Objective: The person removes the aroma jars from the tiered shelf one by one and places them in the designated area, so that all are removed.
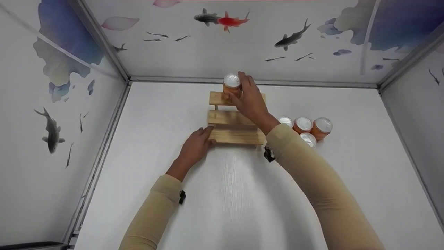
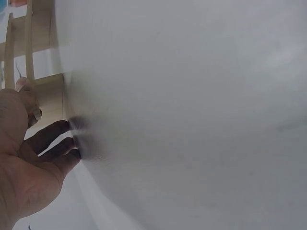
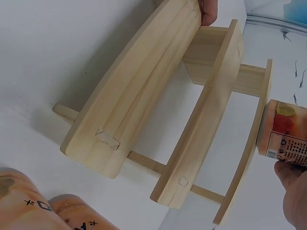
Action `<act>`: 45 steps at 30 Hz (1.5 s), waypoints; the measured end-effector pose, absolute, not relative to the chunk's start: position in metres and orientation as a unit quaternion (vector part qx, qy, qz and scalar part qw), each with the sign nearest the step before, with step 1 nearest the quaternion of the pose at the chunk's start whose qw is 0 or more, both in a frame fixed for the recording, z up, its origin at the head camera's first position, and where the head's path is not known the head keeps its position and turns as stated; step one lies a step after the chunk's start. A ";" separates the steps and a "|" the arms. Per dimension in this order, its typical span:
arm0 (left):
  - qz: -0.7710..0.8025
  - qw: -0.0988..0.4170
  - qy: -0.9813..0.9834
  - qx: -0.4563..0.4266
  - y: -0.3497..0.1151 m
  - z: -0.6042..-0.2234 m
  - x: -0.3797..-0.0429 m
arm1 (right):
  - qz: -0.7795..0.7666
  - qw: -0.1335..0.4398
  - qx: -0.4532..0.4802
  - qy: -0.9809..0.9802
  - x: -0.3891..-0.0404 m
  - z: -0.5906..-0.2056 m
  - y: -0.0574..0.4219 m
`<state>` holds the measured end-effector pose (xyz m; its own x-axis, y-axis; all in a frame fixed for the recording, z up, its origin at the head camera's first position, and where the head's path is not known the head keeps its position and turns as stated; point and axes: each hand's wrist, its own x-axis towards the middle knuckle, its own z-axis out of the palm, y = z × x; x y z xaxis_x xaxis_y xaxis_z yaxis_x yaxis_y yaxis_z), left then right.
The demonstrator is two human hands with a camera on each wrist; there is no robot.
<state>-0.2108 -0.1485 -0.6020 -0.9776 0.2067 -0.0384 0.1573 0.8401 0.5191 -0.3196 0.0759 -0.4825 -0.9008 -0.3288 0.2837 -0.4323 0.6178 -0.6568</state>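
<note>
A three-step wooden stand point(image 1: 237, 136) sits on the white table. My left hand point(image 1: 195, 146) grips the left end of its lowest step; in the left wrist view, the thumb and a finger pinch the wood while other fingers touch the tabletop. With fingers and thumb around its sides, my right hand point(image 1: 250, 101) holds an orange can point(image 1: 231, 89) with a pale round top at the highest step. The right wrist view shows the can's printed label point(image 3: 287, 134) and its base against that step. The can stands upright, left of the step's middle.
Several similar orange cans point(image 1: 321, 129) stand grouped on the table to the right of the stand, partly hidden by my right sleeve point(image 1: 308, 173). Behind the stand rises a white wall point(image 1: 173, 59) with painted fish; side walls flank the table.
</note>
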 end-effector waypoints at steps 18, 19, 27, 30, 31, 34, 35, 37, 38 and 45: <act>0.275 0.054 0.956 0.090 -0.149 -0.601 -0.211 | 0.389 0.116 0.228 -0.885 -0.309 -0.481 0.130; 0.277 0.058 0.955 0.088 -0.149 -0.601 -0.210 | 0.391 0.118 0.229 -0.884 -0.308 -0.480 0.134; 0.275 0.065 0.955 0.085 -0.148 -0.600 -0.210 | 0.378 0.140 0.229 -0.886 -0.296 -0.481 0.171; 0.274 0.061 0.956 0.091 -0.149 -0.600 -0.210 | 0.376 0.145 0.220 -0.888 -0.291 -0.482 0.187; 0.274 0.060 0.955 0.092 -0.149 -0.600 -0.210 | 0.374 0.147 0.217 -0.890 -0.290 -0.483 0.192; 0.278 0.057 0.954 0.094 -0.150 -0.600 -0.210 | 0.374 0.154 0.207 -0.891 -0.285 -0.485 0.207; 0.278 0.057 0.954 0.095 -0.150 -0.600 -0.209 | 0.373 0.157 0.204 -0.892 -0.284 -0.486 0.211; 0.279 0.055 0.954 0.098 -0.151 -0.600 -0.209 | 0.369 0.162 0.197 -0.894 -0.281 -0.488 0.220; 0.280 0.054 0.953 0.100 -0.151 -0.601 -0.209 | 0.368 0.163 0.194 -0.895 -0.279 -0.489 0.224; 0.286 0.047 0.951 0.107 -0.153 -0.602 -0.210 | 0.363 0.168 0.176 -0.899 -0.268 -0.493 0.248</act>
<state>-0.2098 -0.1529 -0.6016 -0.9728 0.2297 -0.0288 0.1757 0.8135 0.5543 -0.2675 0.2480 -0.4925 -0.8819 -0.1946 0.4294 -0.4383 0.6738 -0.5948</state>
